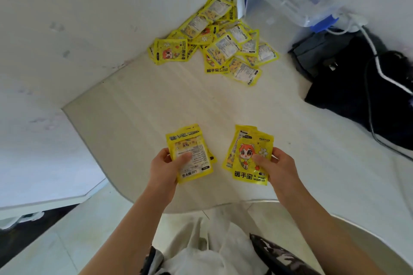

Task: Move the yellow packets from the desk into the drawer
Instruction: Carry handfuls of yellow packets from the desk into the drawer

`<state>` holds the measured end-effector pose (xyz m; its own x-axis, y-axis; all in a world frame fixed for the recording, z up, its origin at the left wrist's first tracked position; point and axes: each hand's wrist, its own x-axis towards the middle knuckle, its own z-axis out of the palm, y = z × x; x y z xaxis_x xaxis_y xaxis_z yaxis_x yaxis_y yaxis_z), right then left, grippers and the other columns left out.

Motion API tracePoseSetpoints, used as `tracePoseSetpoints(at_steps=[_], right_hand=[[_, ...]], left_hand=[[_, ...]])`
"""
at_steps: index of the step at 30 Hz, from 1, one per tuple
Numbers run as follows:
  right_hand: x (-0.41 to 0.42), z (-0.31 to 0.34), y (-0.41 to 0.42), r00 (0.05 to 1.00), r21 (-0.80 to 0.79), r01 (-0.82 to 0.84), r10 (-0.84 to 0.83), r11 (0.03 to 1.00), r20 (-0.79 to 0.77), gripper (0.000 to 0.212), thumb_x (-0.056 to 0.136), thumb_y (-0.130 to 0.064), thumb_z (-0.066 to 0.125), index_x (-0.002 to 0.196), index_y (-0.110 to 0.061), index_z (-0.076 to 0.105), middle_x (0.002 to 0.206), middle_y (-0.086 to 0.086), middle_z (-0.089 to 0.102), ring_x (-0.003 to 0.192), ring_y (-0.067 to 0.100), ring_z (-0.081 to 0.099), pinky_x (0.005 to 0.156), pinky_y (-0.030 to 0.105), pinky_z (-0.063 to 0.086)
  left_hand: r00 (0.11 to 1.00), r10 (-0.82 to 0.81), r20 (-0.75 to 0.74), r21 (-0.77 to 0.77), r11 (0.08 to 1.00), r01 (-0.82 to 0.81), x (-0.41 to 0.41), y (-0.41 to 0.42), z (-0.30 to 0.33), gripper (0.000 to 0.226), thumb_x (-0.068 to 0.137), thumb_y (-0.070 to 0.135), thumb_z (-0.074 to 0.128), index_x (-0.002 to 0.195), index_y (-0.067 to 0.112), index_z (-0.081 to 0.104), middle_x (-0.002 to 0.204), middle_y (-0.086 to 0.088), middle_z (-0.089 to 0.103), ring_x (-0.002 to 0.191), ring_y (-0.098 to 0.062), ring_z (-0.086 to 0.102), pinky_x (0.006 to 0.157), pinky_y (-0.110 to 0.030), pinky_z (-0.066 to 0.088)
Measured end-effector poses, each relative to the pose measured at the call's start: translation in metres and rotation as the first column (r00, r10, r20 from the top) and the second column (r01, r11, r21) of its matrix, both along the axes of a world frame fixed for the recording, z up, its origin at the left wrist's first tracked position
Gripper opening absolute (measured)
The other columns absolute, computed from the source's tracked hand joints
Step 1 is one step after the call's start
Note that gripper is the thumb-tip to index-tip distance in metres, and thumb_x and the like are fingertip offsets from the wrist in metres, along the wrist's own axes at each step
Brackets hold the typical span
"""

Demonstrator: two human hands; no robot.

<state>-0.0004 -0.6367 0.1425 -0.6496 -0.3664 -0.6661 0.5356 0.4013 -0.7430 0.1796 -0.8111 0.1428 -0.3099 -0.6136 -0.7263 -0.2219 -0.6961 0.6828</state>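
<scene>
Left hand [164, 168] is clamped on a small stack of packets [192, 156], printed back up, thumb on top; right hand [278, 166] is clamped on a second stack [247, 156], cartoon face up. Both stacks are held just above the worktop [138, 105] near its front edge. A loose pile [220, 42] is left in the far corner against the wall, beside a black bag [357, 87].

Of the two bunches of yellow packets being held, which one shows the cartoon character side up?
The bunch in the right hand: its top packet shows the red-haired cartoon face. The left hand holds its bunch with the printed text side up.
</scene>
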Motion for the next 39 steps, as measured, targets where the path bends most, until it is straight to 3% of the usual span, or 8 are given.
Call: tracePoseSetpoints(at_steps=[14,23,28,32,39], right_hand=[[0.168,0.014,0.092,0.963,-0.054,0.266,-0.269,0.962,-0.038,0.021,0.079,-0.004,0.073,0.099,-0.01,0.07,0.095,0.011,0.075,0.09,0.035,0.071,0.085,0.054,0.055],[0.232,0.021,0.19,0.898,-0.07,0.433,-0.437,0.899,-0.057,0.02,0.079,-0.001,0.072,0.096,-0.009,0.069,0.094,0.013,0.075,0.091,0.038,0.07,0.085,0.057,0.054],[0.267,0.02,0.26,0.835,-0.087,0.543,-0.548,0.835,-0.047,0.023,0.079,0.0,0.071,0.101,-0.007,0.068,0.096,0.014,0.074,0.093,0.039,0.069,0.085,0.056,0.054],[0.3,0.019,0.322,0.782,-0.099,0.617,-0.623,0.78,-0.035,0.022,0.079,0.002,0.07,0.1,-0.006,0.068,0.095,0.018,0.074,0.093,0.043,0.068,0.084,0.058,0.054],[0.357,0.026,0.438,0.696,-0.11,0.711,-0.717,0.695,-0.029,0.024,0.08,0.001,0.07,0.103,-0.004,0.066,0.093,0.015,0.074,0.085,0.035,0.071,0.079,0.05,0.057]], left_hand=[[0.961,-0.276,-0.011,-0.085,0.958,0.274,0.127,0.065,0.016,0.029,0.08,0.0,0.072,0.106,0.004,0.062,0.104,-0.014,0.072,0.091,-0.033,0.072,0.079,-0.052,0.058],[0.851,-0.524,0.034,-0.203,0.83,0.519,0.147,0.125,0.019,0.028,0.069,0.015,0.081,0.094,0.013,0.068,0.099,-0.011,0.074,0.089,-0.031,0.072,0.082,-0.056,0.056],[0.789,-0.614,0.015,-0.222,0.767,0.602,0.147,0.184,0.022,0.04,0.062,0.018,0.082,0.099,0.011,0.068,0.098,-0.012,0.074,0.088,-0.032,0.073,0.081,-0.058,0.056],[0.753,-0.658,0.004,-0.231,0.732,0.641,0.153,0.244,0.024,0.038,0.058,0.02,0.083,0.093,0.012,0.067,0.095,-0.014,0.074,0.088,-0.034,0.072,0.082,-0.058,0.055],[0.664,-0.748,-0.022,-0.219,0.651,0.727,0.175,0.365,0.024,0.04,0.058,0.017,0.082,0.093,0.008,0.066,0.094,-0.015,0.074,0.09,-0.036,0.071,0.08,-0.055,0.057]])
